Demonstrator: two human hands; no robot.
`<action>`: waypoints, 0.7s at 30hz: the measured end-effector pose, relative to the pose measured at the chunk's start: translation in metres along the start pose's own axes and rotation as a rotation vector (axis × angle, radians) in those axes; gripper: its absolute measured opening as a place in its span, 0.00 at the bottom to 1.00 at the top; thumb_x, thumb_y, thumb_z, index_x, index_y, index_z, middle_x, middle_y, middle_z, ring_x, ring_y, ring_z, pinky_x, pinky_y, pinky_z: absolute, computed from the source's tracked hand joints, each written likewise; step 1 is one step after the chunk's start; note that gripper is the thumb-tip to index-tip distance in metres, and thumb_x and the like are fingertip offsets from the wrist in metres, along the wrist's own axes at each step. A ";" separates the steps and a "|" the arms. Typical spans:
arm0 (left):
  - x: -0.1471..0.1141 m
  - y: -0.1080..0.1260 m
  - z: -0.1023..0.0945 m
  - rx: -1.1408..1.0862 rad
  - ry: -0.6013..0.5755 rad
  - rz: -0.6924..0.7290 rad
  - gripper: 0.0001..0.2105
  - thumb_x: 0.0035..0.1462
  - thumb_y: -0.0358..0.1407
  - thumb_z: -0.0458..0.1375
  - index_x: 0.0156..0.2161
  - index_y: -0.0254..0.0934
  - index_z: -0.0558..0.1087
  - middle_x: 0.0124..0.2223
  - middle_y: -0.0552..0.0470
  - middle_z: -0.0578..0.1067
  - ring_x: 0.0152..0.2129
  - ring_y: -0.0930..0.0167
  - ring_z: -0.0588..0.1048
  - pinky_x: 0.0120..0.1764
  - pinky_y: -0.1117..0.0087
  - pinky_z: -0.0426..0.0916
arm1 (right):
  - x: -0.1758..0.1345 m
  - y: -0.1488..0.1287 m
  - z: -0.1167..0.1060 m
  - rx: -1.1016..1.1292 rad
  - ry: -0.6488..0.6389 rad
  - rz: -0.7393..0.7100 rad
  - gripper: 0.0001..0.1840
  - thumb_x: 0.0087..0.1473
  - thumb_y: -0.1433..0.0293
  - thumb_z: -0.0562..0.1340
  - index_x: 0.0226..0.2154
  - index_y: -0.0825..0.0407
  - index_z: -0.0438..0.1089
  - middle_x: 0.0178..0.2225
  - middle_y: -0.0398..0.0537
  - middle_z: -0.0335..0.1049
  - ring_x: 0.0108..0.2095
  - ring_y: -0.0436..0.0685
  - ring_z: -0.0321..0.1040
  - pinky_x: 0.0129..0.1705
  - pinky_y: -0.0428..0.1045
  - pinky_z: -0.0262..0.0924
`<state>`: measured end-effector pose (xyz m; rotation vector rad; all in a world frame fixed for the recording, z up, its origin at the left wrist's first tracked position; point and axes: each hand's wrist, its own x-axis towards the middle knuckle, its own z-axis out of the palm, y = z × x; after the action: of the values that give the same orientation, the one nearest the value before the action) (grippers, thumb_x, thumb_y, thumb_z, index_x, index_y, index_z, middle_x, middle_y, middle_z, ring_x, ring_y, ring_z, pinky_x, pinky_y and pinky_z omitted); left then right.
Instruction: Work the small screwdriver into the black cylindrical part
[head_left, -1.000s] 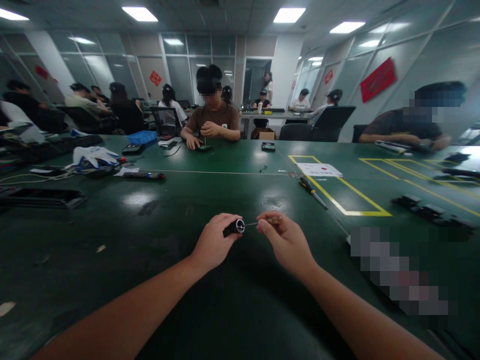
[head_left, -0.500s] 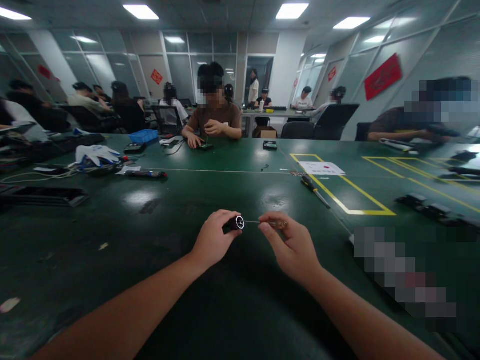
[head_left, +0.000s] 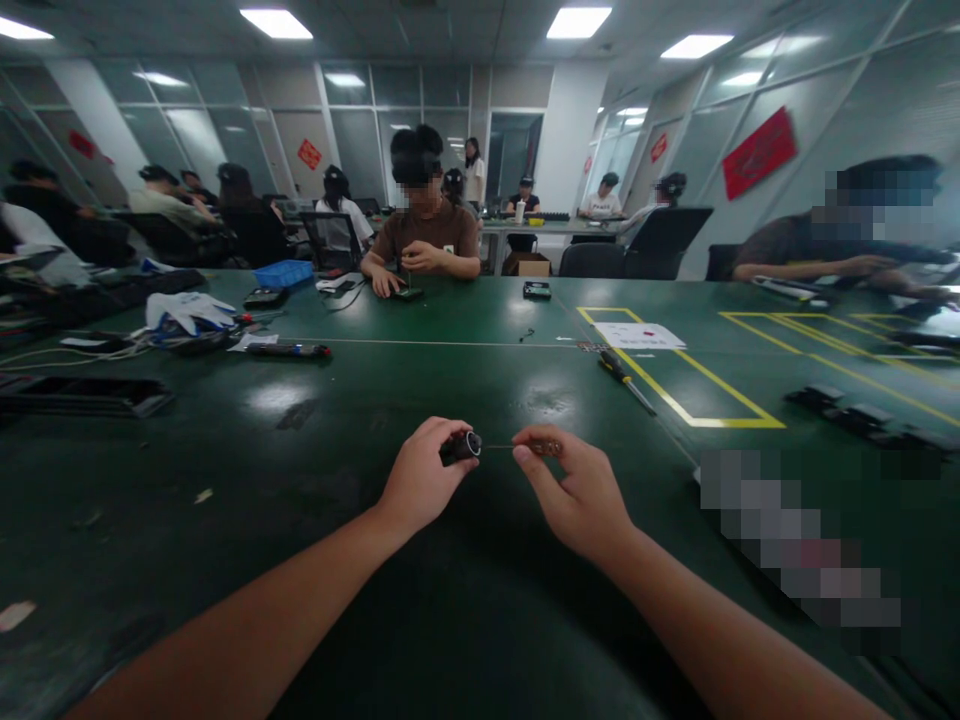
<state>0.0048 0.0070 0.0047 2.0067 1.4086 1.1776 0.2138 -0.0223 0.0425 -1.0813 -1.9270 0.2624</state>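
My left hand (head_left: 421,472) is closed around a short black cylinder (head_left: 458,449), whose ringed end faces right. Pinched in my right hand (head_left: 583,485) is a thin screwdriver (head_left: 498,447) with a brownish, see-through handle, partly covered by the fingers. Its slim shaft lies level and points left at the cylinder's ringed end. Whether the tip touches the cylinder or goes into it, I cannot tell. Both hands are raised over the green table (head_left: 480,620), near its middle.
A yellow-black screwdriver (head_left: 628,382) lies beyond my right hand, near a white paper (head_left: 641,335). Black parts (head_left: 862,415) are at right; a pen-like tool (head_left: 289,350), white gloves (head_left: 187,312) and a blue basket (head_left: 283,273) are at left. A co-worker (head_left: 424,235) sits opposite.
The view has shifted slightly. The cylinder's ringed end has turned a little and its ring looks less bright. Both hands keep their grips. The co-worker opposite has moved a hand slightly.
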 end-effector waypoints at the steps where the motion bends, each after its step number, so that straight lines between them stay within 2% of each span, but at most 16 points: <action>1: 0.000 0.000 0.000 -0.001 -0.004 -0.006 0.17 0.51 0.26 0.68 0.46 0.41 0.76 0.46 0.53 0.76 0.43 0.67 0.75 0.48 0.64 0.70 | 0.000 0.000 0.000 0.008 0.002 0.003 0.06 0.63 0.69 0.60 0.41 0.50 0.73 0.36 0.47 0.79 0.36 0.57 0.77 0.40 0.51 0.69; 8: -0.002 0.000 0.001 0.010 -0.032 -0.002 0.17 0.51 0.26 0.68 0.47 0.42 0.76 0.46 0.53 0.76 0.41 0.68 0.75 0.46 0.65 0.70 | -0.002 0.000 0.003 0.021 -0.101 -0.045 0.07 0.64 0.70 0.60 0.43 0.49 0.73 0.39 0.48 0.79 0.38 0.56 0.77 0.42 0.51 0.69; 15: -0.002 -0.003 0.003 0.015 -0.029 -0.010 0.18 0.50 0.27 0.69 0.47 0.42 0.76 0.46 0.53 0.76 0.42 0.68 0.75 0.46 0.64 0.71 | -0.001 0.001 0.003 -0.021 -0.035 -0.043 0.06 0.63 0.71 0.61 0.42 0.50 0.72 0.37 0.47 0.78 0.37 0.56 0.76 0.41 0.50 0.68; 21: -0.002 -0.005 0.004 0.004 -0.025 0.003 0.19 0.50 0.26 0.69 0.47 0.42 0.76 0.47 0.52 0.76 0.43 0.67 0.76 0.48 0.63 0.71 | -0.001 0.000 0.004 -0.057 -0.100 -0.101 0.06 0.64 0.72 0.60 0.43 0.51 0.72 0.38 0.48 0.77 0.38 0.56 0.75 0.41 0.51 0.68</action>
<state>0.0055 0.0074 -0.0021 2.0203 1.3970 1.1478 0.2110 -0.0226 0.0397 -1.0210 -2.0832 0.2097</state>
